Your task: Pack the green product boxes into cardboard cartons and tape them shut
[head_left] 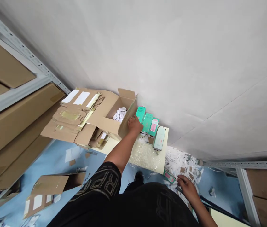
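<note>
My left hand [135, 125] reaches over the table, fingers bent around the near end of the leftmost green box [141, 111]. Its knuckles are close to the raised flap of an open cardboard box [109, 124], which has crumpled white paper [119, 114] inside. To the right of that hand stand another green box [147, 122], a green box with a pink label [154, 125] and a pale-topped box [160, 138]. Low on the right, my right hand [188, 186] hangs with loosely bent fingers apart, near a green and pink box [169, 176] by the paper scraps.
Flattened cardboard [69, 115] is stacked on the left of the table [145, 157], beside clear plastic wrap. White paper scraps [182, 164] heap on the blue floor at right. An opened carton [50, 186] lies at lower left. Shelves [29, 91] with cartons flank both sides; a wall rises behind.
</note>
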A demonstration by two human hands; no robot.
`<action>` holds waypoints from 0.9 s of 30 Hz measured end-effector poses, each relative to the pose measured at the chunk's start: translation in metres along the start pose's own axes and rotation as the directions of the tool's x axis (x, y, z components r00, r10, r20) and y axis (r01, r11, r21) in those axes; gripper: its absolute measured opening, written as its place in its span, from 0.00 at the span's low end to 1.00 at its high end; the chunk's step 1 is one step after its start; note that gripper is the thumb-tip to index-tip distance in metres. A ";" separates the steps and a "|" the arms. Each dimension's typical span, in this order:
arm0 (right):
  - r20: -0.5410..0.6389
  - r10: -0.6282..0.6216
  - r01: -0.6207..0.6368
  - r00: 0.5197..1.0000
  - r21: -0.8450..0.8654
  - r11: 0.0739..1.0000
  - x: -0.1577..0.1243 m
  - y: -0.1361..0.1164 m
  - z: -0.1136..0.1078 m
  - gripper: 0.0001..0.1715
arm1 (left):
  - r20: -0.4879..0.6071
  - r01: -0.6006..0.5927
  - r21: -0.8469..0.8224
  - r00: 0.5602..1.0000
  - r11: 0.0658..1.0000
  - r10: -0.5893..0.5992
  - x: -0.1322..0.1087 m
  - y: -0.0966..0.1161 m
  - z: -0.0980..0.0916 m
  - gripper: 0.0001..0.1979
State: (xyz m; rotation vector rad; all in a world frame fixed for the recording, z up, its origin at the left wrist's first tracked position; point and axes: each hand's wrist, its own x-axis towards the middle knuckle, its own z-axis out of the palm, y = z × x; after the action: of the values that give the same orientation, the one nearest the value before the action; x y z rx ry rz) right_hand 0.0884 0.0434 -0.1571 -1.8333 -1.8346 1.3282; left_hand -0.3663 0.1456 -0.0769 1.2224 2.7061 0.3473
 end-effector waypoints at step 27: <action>-0.199 -0.828 0.448 0.524 -0.762 0.467 -0.028 -0.108 -0.074 0.39 | 0.737 0.660 -0.625 0.322 0.418 0.594 -0.207 0.102 -0.048 0.23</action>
State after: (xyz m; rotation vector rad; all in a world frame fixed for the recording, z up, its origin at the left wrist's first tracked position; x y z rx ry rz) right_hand 0.0730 0.0707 -0.0265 -1.1607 -2.3786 -0.1798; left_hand -0.1688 0.0478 0.0058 0.5384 0.9756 0.6827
